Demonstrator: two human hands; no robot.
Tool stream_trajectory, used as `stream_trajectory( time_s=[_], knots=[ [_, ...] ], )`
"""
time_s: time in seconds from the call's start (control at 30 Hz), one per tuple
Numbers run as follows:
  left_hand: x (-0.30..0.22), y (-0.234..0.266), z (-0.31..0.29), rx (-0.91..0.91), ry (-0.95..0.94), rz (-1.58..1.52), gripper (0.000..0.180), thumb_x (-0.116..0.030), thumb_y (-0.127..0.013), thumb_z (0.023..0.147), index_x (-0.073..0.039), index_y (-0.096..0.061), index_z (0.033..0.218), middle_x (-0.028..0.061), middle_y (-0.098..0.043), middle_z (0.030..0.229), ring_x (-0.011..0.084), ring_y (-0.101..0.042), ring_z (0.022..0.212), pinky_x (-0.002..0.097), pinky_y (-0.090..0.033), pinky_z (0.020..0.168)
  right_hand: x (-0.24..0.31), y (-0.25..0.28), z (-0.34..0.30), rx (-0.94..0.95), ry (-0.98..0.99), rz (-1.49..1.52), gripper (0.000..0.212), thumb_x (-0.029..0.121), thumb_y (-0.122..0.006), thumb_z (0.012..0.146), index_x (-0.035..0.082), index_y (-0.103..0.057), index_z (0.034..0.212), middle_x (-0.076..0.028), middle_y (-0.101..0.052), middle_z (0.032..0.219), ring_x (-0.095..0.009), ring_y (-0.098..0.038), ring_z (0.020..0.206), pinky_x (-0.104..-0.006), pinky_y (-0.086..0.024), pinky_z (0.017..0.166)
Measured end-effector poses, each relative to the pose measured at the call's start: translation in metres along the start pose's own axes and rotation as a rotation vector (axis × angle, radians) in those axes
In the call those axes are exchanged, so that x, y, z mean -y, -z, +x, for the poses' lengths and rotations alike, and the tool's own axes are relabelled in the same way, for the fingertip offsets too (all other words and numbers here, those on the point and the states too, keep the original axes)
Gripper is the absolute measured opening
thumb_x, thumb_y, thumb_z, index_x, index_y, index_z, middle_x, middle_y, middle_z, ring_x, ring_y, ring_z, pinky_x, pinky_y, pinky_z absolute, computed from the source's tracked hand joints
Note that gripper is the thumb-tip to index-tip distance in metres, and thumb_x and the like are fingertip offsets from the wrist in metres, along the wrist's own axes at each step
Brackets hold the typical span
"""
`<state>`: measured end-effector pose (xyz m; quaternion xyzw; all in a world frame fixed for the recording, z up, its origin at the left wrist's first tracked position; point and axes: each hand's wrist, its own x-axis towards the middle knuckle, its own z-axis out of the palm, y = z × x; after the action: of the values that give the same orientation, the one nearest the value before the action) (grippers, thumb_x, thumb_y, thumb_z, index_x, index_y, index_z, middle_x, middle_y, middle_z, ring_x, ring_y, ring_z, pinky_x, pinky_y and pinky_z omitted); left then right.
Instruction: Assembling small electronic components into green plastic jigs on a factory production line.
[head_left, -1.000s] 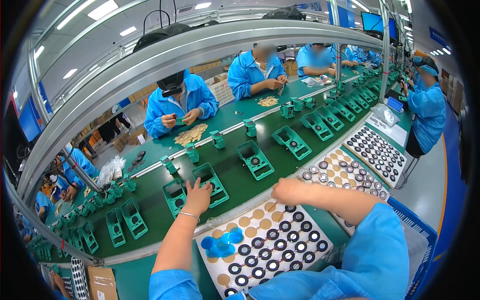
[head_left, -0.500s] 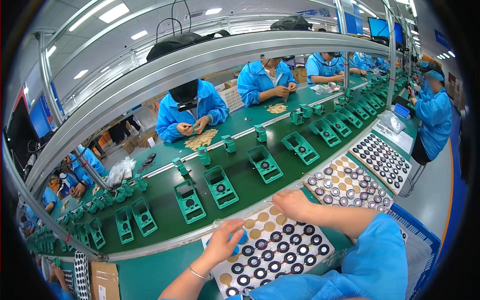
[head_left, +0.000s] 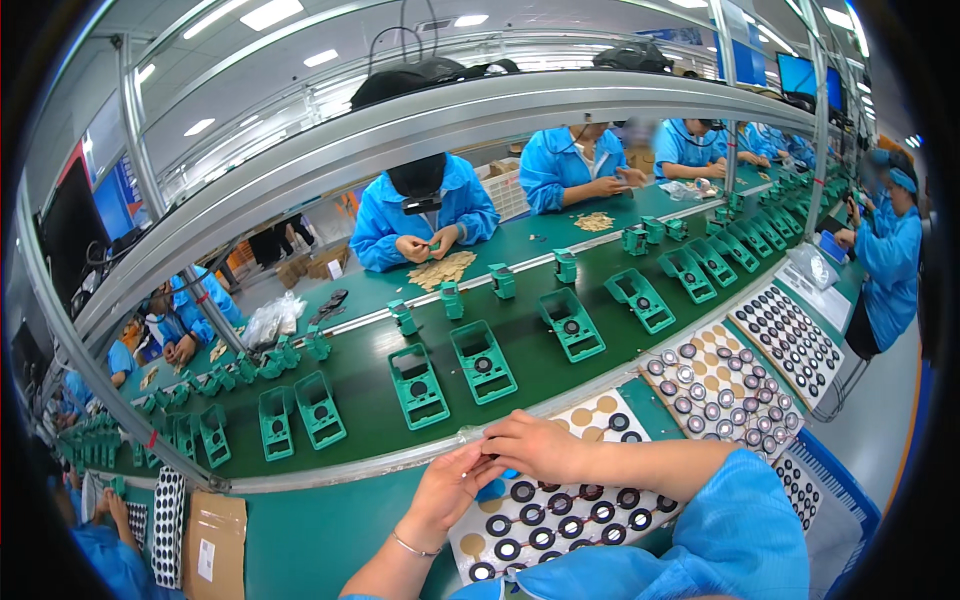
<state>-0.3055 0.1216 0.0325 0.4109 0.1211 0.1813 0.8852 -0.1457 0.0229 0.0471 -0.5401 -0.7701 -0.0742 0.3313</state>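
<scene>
My left hand (head_left: 452,487) and my right hand (head_left: 535,447) meet above the far left edge of a white sheet (head_left: 470,543). Their fingertips are pressed together, and whatever lies between them is too small or covered to make out. Rows of black-rimmed discs (head_left: 570,529), like small speakers with thin reddish wires, cover the sheet. Tan round spots show at its far end. Just under my fingers, a bright blue round piece (head_left: 492,490) is partly hidden. My right forearm crosses over the sheet's right side.
Beyond my hands, a green conveyor (head_left: 370,445) carries green plastic housings (head_left: 483,361). More disc sheets (head_left: 722,390) lie to the right, near a blue crate (head_left: 835,490). A cardboard piece (head_left: 215,540) stands at left. A metal rail (head_left: 560,100) spans overhead; co-workers in blue sit opposite.
My right hand has moved left from the sheet's far edge and joined my left hand. The left hand's fingers have closed in. The whole view has swung slightly left.
</scene>
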Motion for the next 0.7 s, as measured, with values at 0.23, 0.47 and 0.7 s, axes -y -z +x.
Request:
stream_trajectory(
  time_s=[0.23, 0.47, 0.7],
  knots=[
    [-0.013, -0.002, -0.009, -0.039, -0.019, 0.007, 0.03, -0.01, -0.047, 0.092, 0.012, -0.048, 0.112, 0.0208, -0.056, 0.109, 0.0285, -0.058, 0.1, 0.0382, -0.047, 0.093, -0.006, -0.005, 0.005, 0.024, -0.286, 0.426, 0.029, 0.011, -0.064, 0.08, 0.007, -0.059, 0.108, -0.01, -0.063, 0.101, -0.022, -0.06, 0.088, -0.0301, -0.049, 0.077],
    [-0.009, -0.001, -0.015, -0.18, -0.317, 0.757, 0.016, -0.009, -0.053, 0.089, 0.005, -0.056, 0.097, 0.0124, -0.065, 0.087, 0.0158, -0.064, 0.076, 0.0252, -0.053, 0.068, -0.013, -0.006, 0.005, 0.146, -0.541, 1.007, 0.03, 0.011, -0.06, 0.086, 0.002, -0.058, 0.115, -0.004, -0.064, 0.1, -0.008, -0.058, 0.09, -0.0223, -0.046, 0.082],
    [-0.017, 0.003, -0.015, -0.165, -0.261, 0.831, 0.015, -0.011, -0.052, 0.091, 0.004, -0.058, 0.091, 0.0094, -0.064, 0.079, 0.0135, -0.063, 0.069, 0.0242, -0.052, 0.062, -0.014, -0.005, 0.003, 0.268, -0.555, 1.048, 0.028, 0.01, -0.06, 0.086, 0.003, -0.06, 0.113, -0.005, -0.065, 0.101, -0.006, -0.057, 0.091, -0.0219, -0.045, 0.082]
  ],
)
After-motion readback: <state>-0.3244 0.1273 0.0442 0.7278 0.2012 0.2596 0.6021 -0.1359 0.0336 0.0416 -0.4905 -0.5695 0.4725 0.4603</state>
